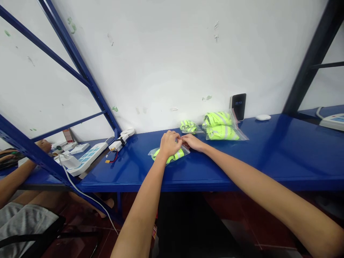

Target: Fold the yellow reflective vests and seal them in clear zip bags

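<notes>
A clear plastic bag with folded yellow-green reflective fabric (178, 154) lies on the blue table near its front edge. Over the bag's upper part is my left hand (170, 144), its fingers curled at the bag's top edge. My right hand (191, 142) pinches at the bag's upper right corner, close to the left fingertips. A smaller bag of the same fabric (188, 126) lies just behind my hands. To its right, larger clear bags of yellow-green fabric (220, 125) rest against each other near the wall.
A phone (238, 106) leans upright on the wall beside a white oval object (263, 117). At left are a white device with wires (118, 143), a power strip (90, 157) and a blue rack post (91, 84). Another person's arm (20, 179) is at far left.
</notes>
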Available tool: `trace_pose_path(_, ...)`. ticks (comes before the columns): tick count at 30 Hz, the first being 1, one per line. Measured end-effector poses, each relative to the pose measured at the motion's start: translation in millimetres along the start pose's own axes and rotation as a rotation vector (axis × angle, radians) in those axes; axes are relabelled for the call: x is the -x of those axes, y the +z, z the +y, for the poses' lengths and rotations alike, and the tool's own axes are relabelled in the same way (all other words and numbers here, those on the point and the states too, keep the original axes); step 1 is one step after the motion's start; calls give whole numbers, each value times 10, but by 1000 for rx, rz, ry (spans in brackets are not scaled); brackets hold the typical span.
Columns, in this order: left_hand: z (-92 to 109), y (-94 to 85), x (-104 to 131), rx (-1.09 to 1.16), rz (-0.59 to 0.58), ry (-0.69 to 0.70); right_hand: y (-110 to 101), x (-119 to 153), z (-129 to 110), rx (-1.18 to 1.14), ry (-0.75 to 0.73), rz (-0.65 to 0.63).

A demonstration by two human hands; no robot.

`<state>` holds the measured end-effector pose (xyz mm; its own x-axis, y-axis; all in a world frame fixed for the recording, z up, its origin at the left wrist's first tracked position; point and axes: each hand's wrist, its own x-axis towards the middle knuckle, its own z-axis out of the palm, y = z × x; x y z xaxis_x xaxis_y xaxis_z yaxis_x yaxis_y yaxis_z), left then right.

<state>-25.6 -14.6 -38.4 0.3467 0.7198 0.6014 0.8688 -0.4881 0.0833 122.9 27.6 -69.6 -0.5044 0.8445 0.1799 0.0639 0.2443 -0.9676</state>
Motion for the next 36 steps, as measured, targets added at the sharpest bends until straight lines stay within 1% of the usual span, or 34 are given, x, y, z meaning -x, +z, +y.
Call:
trace_pose_path(5, -6, 0, -9, -23, -46, 31, 0, 22, -19, -48, 2, -25)
trace_pose_path(10, 2, 4, -3, -61, -24, 55, -5, 21, -22, -49, -4, -21)
trace_pose_path(20, -15, 18, -6, -52, -20, 44, -1, -40, 64, -41, 0, 4)
trace_pose_path(23, -22, 14, -15, -44, -41, 46, -15, -17, 35, -52, 3, -23)
trace_pose_path(27, -39, 31, -28, -60, -89, 36, -56, 15, -5, -82, 4, -135)
trace_pose_path(29, -49, 47, -30, -67, -104, 34, -76, 16, -5, -89, 1, -171)
trace_pose_path(36, -41, 76, -32, -114, -128, 41, -75, -18, 51, 16, -47, -139)
